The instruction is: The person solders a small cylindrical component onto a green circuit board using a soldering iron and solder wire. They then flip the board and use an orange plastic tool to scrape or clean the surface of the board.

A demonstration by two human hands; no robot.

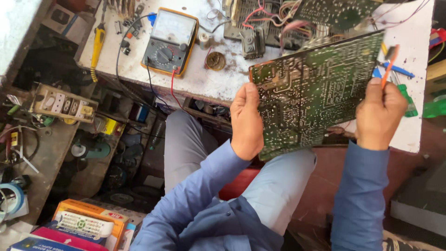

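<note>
1. while the person sits at a worn white bench (209, 81), both hands hold up a large green circuit board (316, 93), flat and rectangular, solder side facing the camera, covered in fine pale traces and shiny dots.
2. left hand (246, 122) is clamped on the board's lower left edge, fingers wrapped behind, thumb pressed on the front.
3. right hand (380, 114) grips the board's right edge and also pinches a thin orange tool (389, 65); it may be a small screwdriver or probe, the tip is too blurred to tell.
4. the board is tilted, raised above the person's lap and the bench's front edge, its top right corner highest.
5. bench surface is scuffed and stained; on it sits an analog multimeter (169, 41) in a yellow case with red and black leads, next to a round brass-coloured part (215, 61).
6. another board with tangled coloured wires (278, 21) lies behind the held one.
7. a yellow-handled screwdriver (97, 44) lies at the bench's left end.
8. lower left, an open orange cardboard box (88, 223) holds a white remote control (83, 224).
9. sleeves are blue cloth, trousers pale grey.
</note>
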